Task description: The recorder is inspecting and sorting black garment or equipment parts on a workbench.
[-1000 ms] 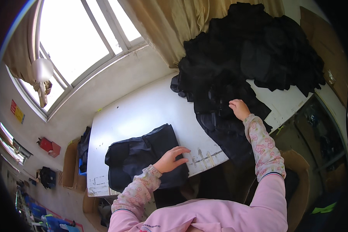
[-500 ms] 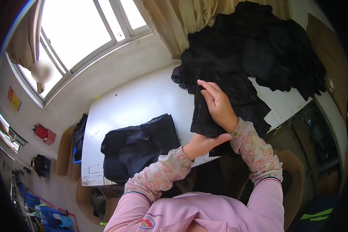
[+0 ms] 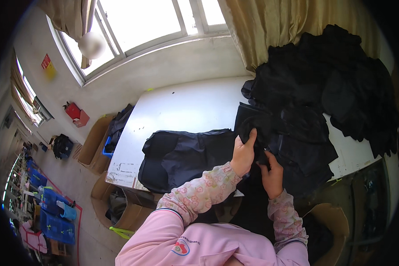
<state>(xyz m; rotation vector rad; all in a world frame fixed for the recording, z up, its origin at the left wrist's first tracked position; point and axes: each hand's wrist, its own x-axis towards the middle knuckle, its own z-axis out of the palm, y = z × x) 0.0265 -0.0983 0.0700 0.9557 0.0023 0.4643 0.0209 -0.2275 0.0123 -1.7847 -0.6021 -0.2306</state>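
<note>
My left hand (image 3: 244, 153) is closed on a black garment (image 3: 257, 122), thumb on top and the other fingers hidden by the cloth. Closer to me, my right hand (image 3: 271, 175) pinches the same dark cloth at its near edge, thumb and forefinger nearly meeting. The garment's far part lies against a large heap of black garments (image 3: 314, 84) on the right of the white table (image 3: 195, 102). Left of my hands, a flat, neatly laid pile of black garments (image 3: 186, 155) rests near the table's front edge. Where the held garment ends and the heap begins is hard to tell.
Cardboard boxes (image 3: 95, 146) with dark cloth stand past the table's left end and below it. Another open carton (image 3: 337, 221) is at my lower right. A window (image 3: 142, 22) and a tan curtain (image 3: 297, 22) line the far wall. Blue crates (image 3: 57, 221) stand on the floor far left.
The view has swung left, so the table appears further right. My right hand, earlier flat on top of the garment, now pinches its near edge; my left hand has moved from beneath to grip its side.
</note>
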